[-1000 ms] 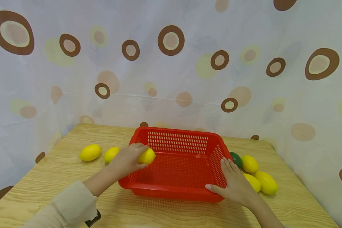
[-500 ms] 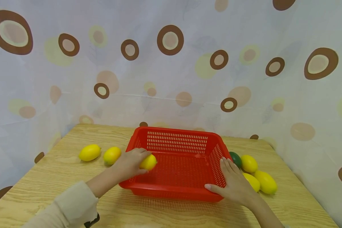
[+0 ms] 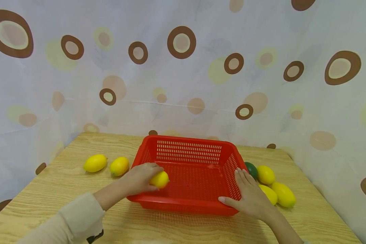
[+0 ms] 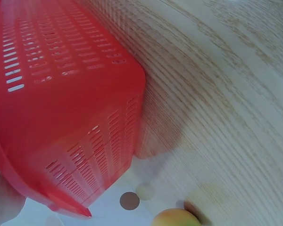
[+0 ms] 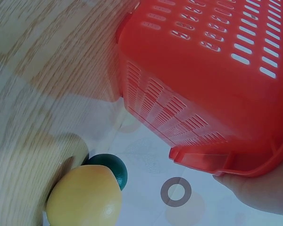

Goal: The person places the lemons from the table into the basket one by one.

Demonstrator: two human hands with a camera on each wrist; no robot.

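Note:
A red slotted basket (image 3: 189, 150) stands mid-table. My left hand (image 3: 141, 178) reaches over its left wall and grips a yellow lemon (image 3: 160, 179) low inside the basket, near the floor. My right hand (image 3: 250, 196) lies with straight fingers against the basket's front right corner, thumb along the front rim. The left wrist view shows the basket's outer wall (image 4: 80, 117) and part of a lemon (image 4: 177, 217) on the table. In the right wrist view the basket corner (image 5: 203, 108) sits above a lemon (image 5: 85, 200) and a green fruit (image 5: 108, 168).
Two lemons (image 3: 95, 163) (image 3: 119, 166) lie left of the basket on the wooden table (image 3: 58, 196). Right of it sit a dark green fruit (image 3: 251, 169) and three lemons (image 3: 266, 174) (image 3: 283, 194) (image 3: 269, 194). A spotted curtain (image 3: 183, 67) backs the table.
My left hand has carried the lemon from the basket's left rim down into the basket. The right hand has stayed on the corner.

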